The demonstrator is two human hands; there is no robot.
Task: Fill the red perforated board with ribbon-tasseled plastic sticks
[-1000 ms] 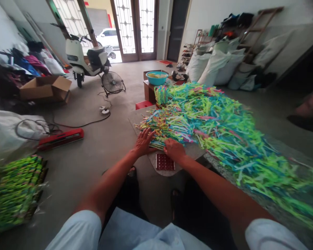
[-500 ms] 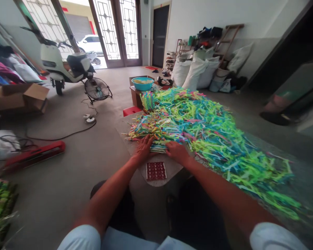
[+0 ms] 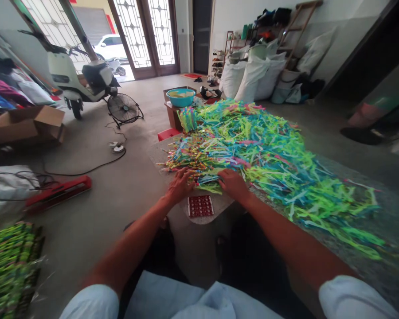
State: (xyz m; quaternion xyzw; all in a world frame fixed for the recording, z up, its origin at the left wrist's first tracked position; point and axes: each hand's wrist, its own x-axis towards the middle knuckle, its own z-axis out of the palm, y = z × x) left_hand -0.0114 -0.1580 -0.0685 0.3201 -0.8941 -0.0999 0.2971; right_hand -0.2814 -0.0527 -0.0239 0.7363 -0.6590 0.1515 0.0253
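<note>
Both arms extend forward and converge over the rounded near end of a speckled gray table (image 3: 156, 153), elbows wide, light blue sleeves (image 3: 95, 301) ending near the elbows. The left hand (image 3: 180, 185) is set palm down at the left end of a small row of thin strips (image 3: 208, 178), fingers directed forward and slightly right. The right hand (image 3: 233, 185) is set at the row's opposite end, wrist angled inward, fingers bent toward the left. The hands are apart, with the strips lying crosswise between them; whether either hand grips the strips or only rests against them cannot be determined, because the fingertips merge with the material. The strips are narrow, flexible and ribbon-like, in pale blue, white and yellow-green. Just beyond lies a large tangled pile (image 3: 266, 146) of similar ribbons in lime, turquoise and pink; its left portion shows slender, stiffer-looking ends in yellow, red and orange. A flat, maroon rectangular piece (image 3: 200, 206) with rows of pale marks lies on the table nearer the body; its surface relief is unclear. The pile's far right end blurs into shadow. At lower left, a stack of green strips (image 3: 11, 270) is cut off by the frame edge.
</note>
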